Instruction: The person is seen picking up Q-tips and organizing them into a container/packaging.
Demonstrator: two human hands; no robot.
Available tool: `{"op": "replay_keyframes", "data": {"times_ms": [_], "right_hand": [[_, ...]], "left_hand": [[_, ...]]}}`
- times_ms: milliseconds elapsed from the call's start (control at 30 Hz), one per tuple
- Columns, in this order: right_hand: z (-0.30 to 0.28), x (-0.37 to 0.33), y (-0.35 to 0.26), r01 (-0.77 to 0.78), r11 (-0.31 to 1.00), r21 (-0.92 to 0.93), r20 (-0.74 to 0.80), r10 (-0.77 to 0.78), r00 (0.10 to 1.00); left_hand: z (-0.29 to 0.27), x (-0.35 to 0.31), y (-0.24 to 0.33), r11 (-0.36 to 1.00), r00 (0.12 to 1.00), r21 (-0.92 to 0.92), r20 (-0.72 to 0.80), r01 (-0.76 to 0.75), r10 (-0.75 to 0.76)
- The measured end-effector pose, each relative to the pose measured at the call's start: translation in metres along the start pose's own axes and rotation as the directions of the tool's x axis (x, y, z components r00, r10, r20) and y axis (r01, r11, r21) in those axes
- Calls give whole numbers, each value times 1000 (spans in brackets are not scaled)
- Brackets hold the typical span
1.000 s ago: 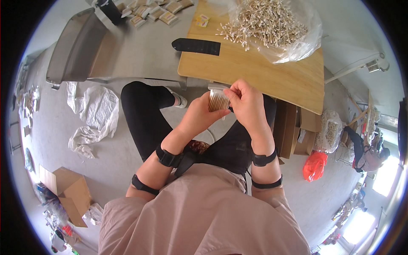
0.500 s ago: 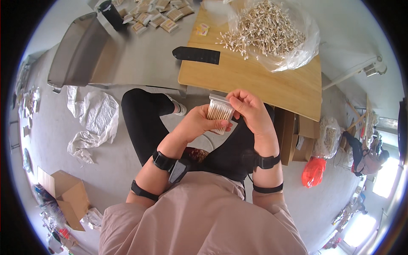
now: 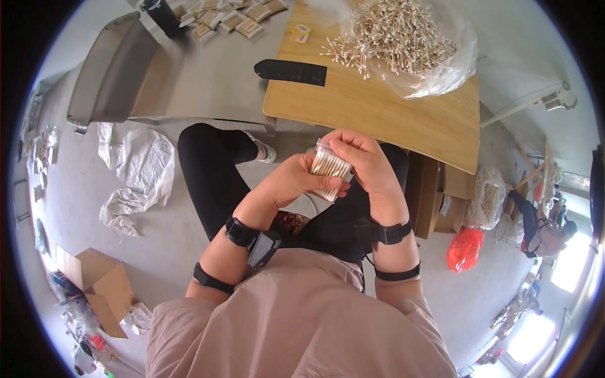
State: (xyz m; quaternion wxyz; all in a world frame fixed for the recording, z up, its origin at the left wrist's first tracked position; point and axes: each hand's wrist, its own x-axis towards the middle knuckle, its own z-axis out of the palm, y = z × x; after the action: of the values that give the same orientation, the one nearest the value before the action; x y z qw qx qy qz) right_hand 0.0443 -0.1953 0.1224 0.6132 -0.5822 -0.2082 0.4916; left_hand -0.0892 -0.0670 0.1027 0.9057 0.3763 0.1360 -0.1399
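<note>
A small clear zip bag of cotton swabs [image 3: 330,169] is held over my lap, its swabs lined up side by side. My left hand [image 3: 295,181] is closed around the bag's lower part, thumb across the front. At the top edge, the fingers of my right hand [image 3: 363,159] pinch the seal strip; part of that strip is hidden behind them. A big heap of loose cotton swabs [image 3: 403,41] lies in an open clear plastic bag [image 3: 463,63] on the wooden board beyond my hands.
The wooden board [image 3: 372,120] adjoins a grey table [image 3: 208,88] bearing several packed swab bags [image 3: 249,28], a black cylinder [image 3: 161,16] and a black strip [image 3: 291,72]. Cardboard boxes [image 3: 452,189] and a red bag [image 3: 465,249] stand at right; white sheeting [image 3: 148,167] lies on the left floor.
My right hand has moved left onto the bag's top strip, its fingers now along the seal. My left hand keeps its hold. The view has shifted slightly.
</note>
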Motion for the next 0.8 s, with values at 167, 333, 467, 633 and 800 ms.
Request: {"op": "replay_keyframes", "data": {"times_ms": [167, 333, 467, 633, 800], "right_hand": [[-6, -1, -10, 85, 943, -322, -14, -94, 995], [-10, -1, -5, 151, 846, -511, -73, -218, 973], [-14, -2, 4, 167, 952, -257, -236, -229, 944], [-6, -8, -5, 168, 964, -206, -249, -217, 944], [-6, -10, -11, 134, 982, -132, -244, -164, 956]], "left_hand": [[-2, 3, 2, 969, 989, 247, -146, 26, 10], [6, 2, 8, 952, 975, 306, -213, 2, 67], [7, -4, 12, 983, 962, 141, -231, -117, 147], [5, -5, 13, 969, 968, 213, -190, -123, 164], [7, -7, 13, 932, 959, 347, -214, -105, 187]]}}
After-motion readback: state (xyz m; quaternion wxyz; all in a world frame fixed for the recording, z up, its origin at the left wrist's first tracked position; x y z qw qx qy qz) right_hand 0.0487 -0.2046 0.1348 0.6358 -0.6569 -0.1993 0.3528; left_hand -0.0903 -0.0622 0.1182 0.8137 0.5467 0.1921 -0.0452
